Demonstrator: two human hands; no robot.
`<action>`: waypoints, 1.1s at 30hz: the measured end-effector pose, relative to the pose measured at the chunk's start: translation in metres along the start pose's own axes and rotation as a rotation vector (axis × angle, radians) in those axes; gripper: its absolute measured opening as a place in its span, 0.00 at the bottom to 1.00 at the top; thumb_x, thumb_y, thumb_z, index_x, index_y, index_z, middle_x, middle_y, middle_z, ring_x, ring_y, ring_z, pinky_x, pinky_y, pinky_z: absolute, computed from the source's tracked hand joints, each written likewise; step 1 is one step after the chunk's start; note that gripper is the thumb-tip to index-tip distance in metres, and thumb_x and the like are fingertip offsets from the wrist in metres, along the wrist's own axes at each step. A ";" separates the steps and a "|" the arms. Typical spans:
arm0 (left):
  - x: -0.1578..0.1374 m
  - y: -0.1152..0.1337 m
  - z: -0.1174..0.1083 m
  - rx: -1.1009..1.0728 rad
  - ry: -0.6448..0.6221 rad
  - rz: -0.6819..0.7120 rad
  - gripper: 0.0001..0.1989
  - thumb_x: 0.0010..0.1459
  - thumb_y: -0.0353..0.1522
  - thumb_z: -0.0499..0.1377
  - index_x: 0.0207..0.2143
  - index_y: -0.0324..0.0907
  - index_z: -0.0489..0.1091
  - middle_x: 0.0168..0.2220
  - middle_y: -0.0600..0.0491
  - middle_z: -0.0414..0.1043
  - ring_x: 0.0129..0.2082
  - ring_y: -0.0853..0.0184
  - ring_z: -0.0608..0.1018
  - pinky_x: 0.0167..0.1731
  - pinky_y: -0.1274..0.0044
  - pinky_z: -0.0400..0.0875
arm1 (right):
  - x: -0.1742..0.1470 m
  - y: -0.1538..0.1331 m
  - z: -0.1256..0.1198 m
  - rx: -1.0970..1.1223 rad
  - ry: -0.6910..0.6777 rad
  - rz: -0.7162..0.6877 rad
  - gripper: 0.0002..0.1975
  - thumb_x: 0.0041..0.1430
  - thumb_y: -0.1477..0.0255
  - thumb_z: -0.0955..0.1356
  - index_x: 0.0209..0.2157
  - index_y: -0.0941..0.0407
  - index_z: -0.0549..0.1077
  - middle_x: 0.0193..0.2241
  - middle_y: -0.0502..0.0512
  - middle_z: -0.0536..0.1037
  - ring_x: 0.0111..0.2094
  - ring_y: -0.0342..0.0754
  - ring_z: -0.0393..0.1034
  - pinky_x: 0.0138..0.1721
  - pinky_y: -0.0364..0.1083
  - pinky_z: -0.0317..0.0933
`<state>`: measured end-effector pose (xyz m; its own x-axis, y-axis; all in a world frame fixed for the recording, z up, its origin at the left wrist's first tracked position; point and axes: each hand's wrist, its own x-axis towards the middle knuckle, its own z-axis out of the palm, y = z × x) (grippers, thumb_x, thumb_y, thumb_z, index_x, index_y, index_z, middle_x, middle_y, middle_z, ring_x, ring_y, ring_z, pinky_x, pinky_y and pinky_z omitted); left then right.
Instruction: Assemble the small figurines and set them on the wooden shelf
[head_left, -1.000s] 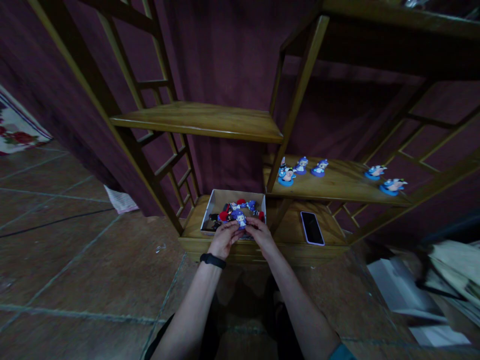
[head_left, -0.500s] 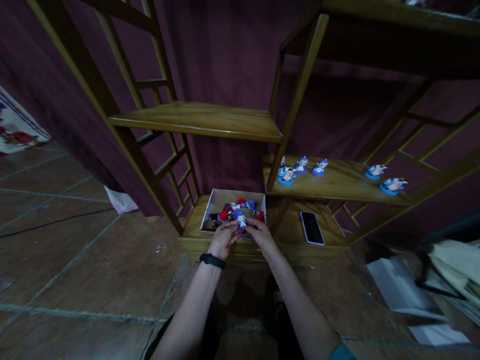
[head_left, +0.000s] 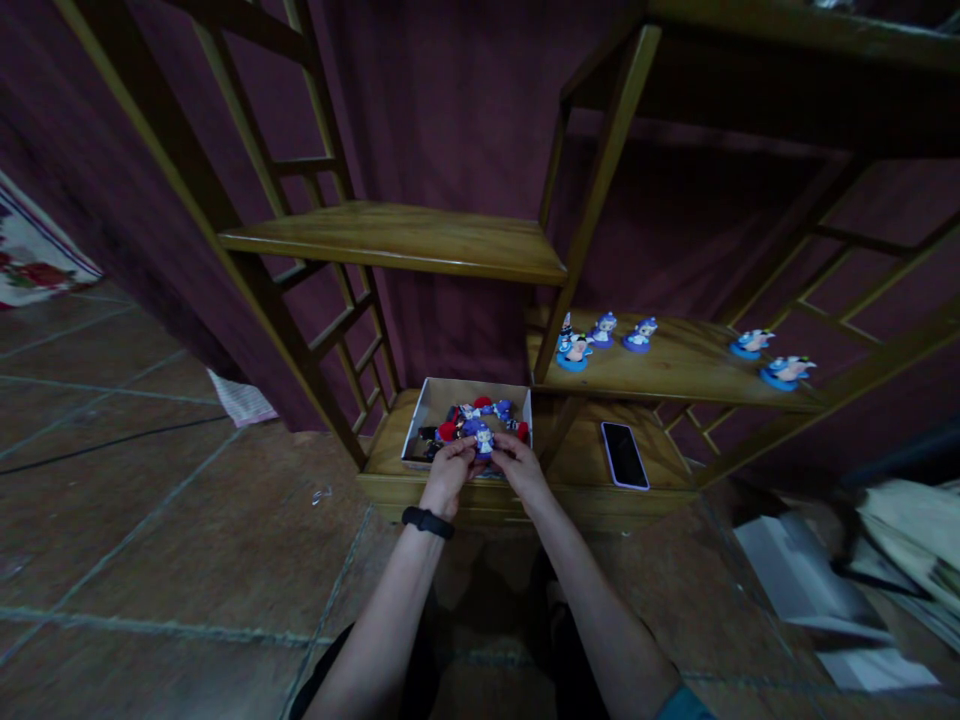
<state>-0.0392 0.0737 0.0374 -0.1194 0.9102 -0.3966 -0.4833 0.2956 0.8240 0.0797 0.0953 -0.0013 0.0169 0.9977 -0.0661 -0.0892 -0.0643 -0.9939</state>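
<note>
Between the fingertips of both hands is a small purple-and-white figurine (head_left: 484, 438), upright on a purple base. My left hand (head_left: 448, 473) grips it from the left, and my right hand (head_left: 519, 468) pinches its right side. Just behind them, an open cardboard box (head_left: 427, 400) holds several more figurines in red, black, blue and purple, partly hidden by my hands and the held one. On the shelf to the right stand two purple figurines, one of them a purple figurine (head_left: 640, 335), and several blue-based ones, among them a pink-and-blue figurine (head_left: 786, 371).
A phone (head_left: 625, 456) lies on the low shelf right of the box. A bare wooden shelf (head_left: 397, 235) juts out above the box, and a slanting post (head_left: 600, 190) divides the rack. White boxes (head_left: 814, 580) and a pale bag (head_left: 911, 530) rest on the floor at right.
The figurine has turned slightly and tilted more upright between my fingers. Both hands stay in nearly the same place in front of the box.
</note>
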 end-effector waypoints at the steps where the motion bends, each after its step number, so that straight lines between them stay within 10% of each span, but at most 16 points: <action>1: 0.000 0.001 0.000 -0.007 0.002 -0.011 0.09 0.48 0.22 0.59 0.35 0.36 0.74 0.25 0.50 0.74 0.26 0.69 0.76 0.31 0.76 0.72 | 0.000 0.000 0.000 -0.020 0.001 -0.019 0.16 0.44 0.72 0.67 0.39 0.54 0.74 0.36 0.51 0.78 0.38 0.49 0.72 0.43 0.50 0.66; 33: 0.003 0.012 -0.006 -0.244 -0.160 -0.224 0.04 0.52 0.22 0.56 0.31 0.35 0.69 0.30 0.46 0.75 0.30 0.66 0.78 0.34 0.74 0.74 | -0.012 -0.015 0.000 -0.150 -0.029 -0.197 0.15 0.50 0.73 0.63 0.40 0.51 0.74 0.41 0.50 0.76 0.41 0.48 0.70 0.46 0.49 0.64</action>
<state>-0.0508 0.0779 0.0434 0.1409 0.8703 -0.4719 -0.6772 0.4324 0.5953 0.0805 0.0845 0.0146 -0.0096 0.9913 0.1311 0.0617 0.1315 -0.9894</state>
